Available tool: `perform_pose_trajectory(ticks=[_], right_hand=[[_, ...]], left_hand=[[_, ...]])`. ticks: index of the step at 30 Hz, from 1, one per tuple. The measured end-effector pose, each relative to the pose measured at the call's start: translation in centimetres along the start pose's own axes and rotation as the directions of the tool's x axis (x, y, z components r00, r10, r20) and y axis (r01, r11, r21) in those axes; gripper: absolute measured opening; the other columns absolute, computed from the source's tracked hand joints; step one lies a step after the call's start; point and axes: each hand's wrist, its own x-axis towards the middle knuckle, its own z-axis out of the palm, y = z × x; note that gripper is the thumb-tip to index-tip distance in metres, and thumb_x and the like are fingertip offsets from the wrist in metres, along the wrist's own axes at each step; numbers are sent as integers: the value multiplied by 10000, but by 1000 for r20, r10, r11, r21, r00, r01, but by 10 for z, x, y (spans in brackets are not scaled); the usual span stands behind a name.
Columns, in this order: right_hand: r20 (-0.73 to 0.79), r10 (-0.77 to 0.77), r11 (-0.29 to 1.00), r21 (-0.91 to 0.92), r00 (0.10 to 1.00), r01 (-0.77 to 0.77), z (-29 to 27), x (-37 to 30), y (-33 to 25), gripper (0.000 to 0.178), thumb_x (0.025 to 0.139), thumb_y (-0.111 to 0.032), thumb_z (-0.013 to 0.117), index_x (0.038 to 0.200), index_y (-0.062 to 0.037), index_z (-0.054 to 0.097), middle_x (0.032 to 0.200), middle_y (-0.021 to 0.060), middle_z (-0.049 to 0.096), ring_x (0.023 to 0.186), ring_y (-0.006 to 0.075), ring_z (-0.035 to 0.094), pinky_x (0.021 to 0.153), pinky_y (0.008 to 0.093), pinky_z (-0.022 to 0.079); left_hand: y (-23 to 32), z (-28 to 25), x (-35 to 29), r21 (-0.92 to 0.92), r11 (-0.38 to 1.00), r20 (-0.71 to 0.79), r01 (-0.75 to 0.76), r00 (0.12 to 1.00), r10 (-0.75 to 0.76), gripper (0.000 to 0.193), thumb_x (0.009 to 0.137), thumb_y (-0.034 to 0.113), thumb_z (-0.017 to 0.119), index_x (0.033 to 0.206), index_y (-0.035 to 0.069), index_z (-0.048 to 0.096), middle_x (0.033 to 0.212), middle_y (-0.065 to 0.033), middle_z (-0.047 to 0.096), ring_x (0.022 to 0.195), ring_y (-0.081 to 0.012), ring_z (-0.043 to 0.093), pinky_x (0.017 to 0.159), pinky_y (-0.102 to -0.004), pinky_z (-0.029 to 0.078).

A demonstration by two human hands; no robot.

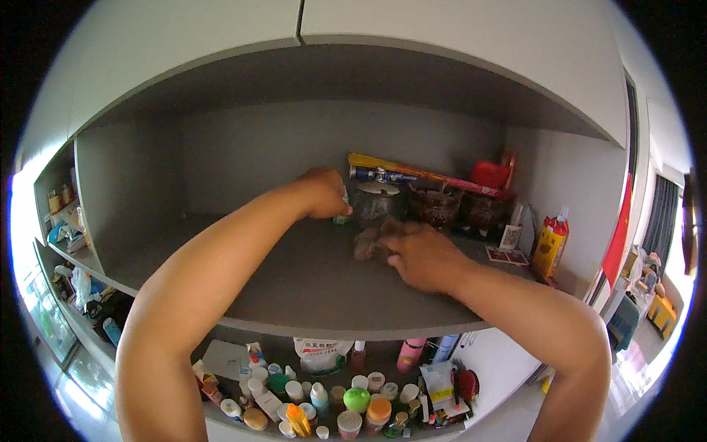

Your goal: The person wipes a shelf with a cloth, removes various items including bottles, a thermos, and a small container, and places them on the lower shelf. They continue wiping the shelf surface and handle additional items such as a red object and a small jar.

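My left hand (322,193) reaches into the grey open shelf, its fingers closed round a small pale item with green at its lower end (341,219). Most of that item is hidden by the hand, so its kind is unclear. Just right of it stands a clear glass jar with a lid (378,200). Nearer the shelf's front, my right hand (427,256) grips a crumpled brownish-grey cloth (370,241), which rests against the shelf board (309,291).
Dark patterned bowls (436,206), a long yellow-red box (434,175) and a red item (490,174) stand at the back right. A yellow-red packet (551,243) is by the right wall. Below, several bottles and jars (350,423) crowd a lower shelf. White cabinet doors (456,37) overhang.
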Motion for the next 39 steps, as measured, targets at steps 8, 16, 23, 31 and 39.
perform_pose_trajectory(ticks=[8,16,23,31,39], right_hand=[[-33,86,996,39,996,-84,-12,-20,-16,380,872,-234,589,1243,-154,567,1259,192,528,1136,392,520,957,458,447],[-112,113,984,149,987,-96,-11,-28,1,496,858,-330,618,1314,-172,502,1250,212,517,1132,405,516,946,472,448],[-56,83,986,152,995,-73,-7,-22,3,514,864,-332,614,1330,-167,473,1165,241,538,1095,432,529,917,487,460],[-27,127,976,180,992,-120,-16,-25,-5,430,853,-320,630,1221,-108,564,1227,202,549,1140,379,518,951,469,450],[-43,92,991,102,995,-88,-10,-20,-1,495,864,-337,602,1316,-168,493,1169,224,545,1100,410,534,917,475,465]], left_hand=[[41,-2,63,95,932,-320,-350,876,362,245,842,259,653,1015,89,687,1012,-160,667,972,-334,625,863,-447,482],[80,22,131,366,866,-40,-340,924,380,286,877,241,614,1136,122,637,1117,-149,618,1086,-364,555,910,-477,466],[79,42,141,358,876,-157,-322,905,396,255,843,163,627,1090,104,653,1084,-154,636,1029,-337,602,875,-448,489],[76,42,146,433,868,-361,-245,835,416,288,826,62,546,1099,111,622,1155,-119,589,1051,-329,602,887,-429,494],[43,9,113,478,821,-535,-313,637,554,255,820,61,539,1049,109,641,1038,-118,614,977,-323,610,833,-425,490]])
